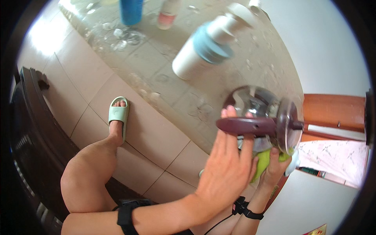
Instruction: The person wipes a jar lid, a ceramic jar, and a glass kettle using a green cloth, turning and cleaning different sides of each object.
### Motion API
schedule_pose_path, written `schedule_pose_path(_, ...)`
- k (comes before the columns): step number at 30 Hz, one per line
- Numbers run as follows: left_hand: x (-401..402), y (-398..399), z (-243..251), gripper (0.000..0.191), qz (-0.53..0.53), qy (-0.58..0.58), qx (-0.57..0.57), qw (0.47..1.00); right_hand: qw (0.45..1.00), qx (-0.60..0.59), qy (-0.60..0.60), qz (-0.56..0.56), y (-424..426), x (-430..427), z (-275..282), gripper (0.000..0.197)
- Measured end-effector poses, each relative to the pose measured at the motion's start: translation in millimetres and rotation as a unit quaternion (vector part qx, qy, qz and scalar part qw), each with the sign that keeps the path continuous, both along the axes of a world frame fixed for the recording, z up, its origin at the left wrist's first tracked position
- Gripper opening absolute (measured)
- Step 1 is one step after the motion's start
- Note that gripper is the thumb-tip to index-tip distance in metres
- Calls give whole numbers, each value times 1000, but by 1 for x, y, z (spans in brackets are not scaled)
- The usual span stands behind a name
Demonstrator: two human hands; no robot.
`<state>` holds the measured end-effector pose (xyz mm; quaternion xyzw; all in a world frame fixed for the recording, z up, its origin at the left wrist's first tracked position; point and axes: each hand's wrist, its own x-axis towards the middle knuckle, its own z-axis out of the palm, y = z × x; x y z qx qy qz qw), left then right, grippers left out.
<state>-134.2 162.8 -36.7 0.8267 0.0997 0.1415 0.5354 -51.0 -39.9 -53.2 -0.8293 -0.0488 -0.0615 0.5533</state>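
A glass pot [254, 101] with a dark brown plastic handle [246, 126] and a lid rim of the same colour lies tilted on its side between both hands at the right. My left hand [226, 164] is on it, its fingers passing under the handle and their tips showing past it. Lower right, my right hand [271, 173] holds a lime-green cloth [261, 166] against the pot's lower side, its thumb near the lid rim. The pot partly hides the cloth and the right fingers.
A white pump bottle with a light blue collar [213, 47] stands on the transparent-covered table [176, 97]. Behind it are a blue container [130, 11] and a small pink-and-white bottle [167, 17]. A dark wooden seat [38, 141] is at left, a green slipper [119, 113] on the tiled floor.
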Motion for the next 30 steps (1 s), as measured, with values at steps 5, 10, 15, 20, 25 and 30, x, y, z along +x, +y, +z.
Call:
schedule_pose_path(5, 0, -8, -3, 78, 13, -14, 18, 1000, 995, 37, 48, 77, 33, -5, 25, 43)
schedule_pose_path(10, 5, -16, -19, 98, 6, -19, 141, 990, 976, 28, 181, 118, 24, 0, 31, 41)
schedule_pose_path(15, 15, -17, -37, 105, 31, -2, 166, 986, 955, 117, 196, 188, 16, 9, 14, 97)
schedule_pose_path(20, 25, -10, -30, 122, 12, 3, 94, 995, 941, 171, 189, 223, 15, 12, 13, 119)
schedule_pose_path(25, 29, -16, -26, 111, 23, 5, 84, 996, 942, 177, 201, 204, 14, 11, 22, 119)
schedule_pose_path(30, 31, -17, -23, 106, 7, -17, -11, 1000, 928, 227, 217, 200, 16, 11, 19, 115)
